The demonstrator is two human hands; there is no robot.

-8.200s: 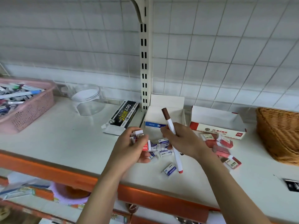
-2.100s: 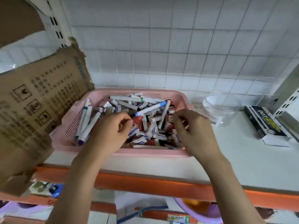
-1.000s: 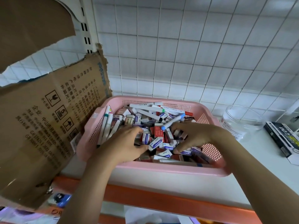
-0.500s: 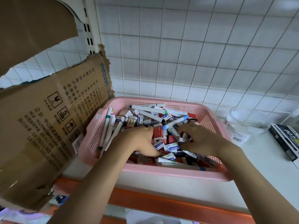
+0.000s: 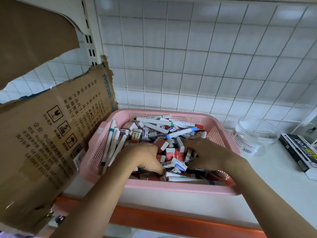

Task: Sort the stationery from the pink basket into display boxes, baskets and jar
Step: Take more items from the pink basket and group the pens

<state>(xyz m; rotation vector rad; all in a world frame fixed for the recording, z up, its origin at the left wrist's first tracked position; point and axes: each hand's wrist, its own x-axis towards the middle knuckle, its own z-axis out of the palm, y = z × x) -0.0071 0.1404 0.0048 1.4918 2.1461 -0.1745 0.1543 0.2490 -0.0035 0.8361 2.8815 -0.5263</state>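
The pink basket stands on the white shelf, full of small red and blue-white erasers and white markers; a blue-capped marker lies across the top. Both my hands are down in the front half of the heap. My left hand curls its fingers and thumb around erasers at the left of the middle. My right hand curls into the erasers just right of them. The fingertips of both are buried in the pile. The clear plastic jar stands to the right of the basket.
A torn cardboard sheet leans close against the basket's left side. A black display box lies right of the jar. The tiled wall is behind, a slotted upright at top left, and the orange shelf edge in front.
Both hands have sunk deeper into the eraser pile and drawn closer together, fingers curling in. The basket has not moved.
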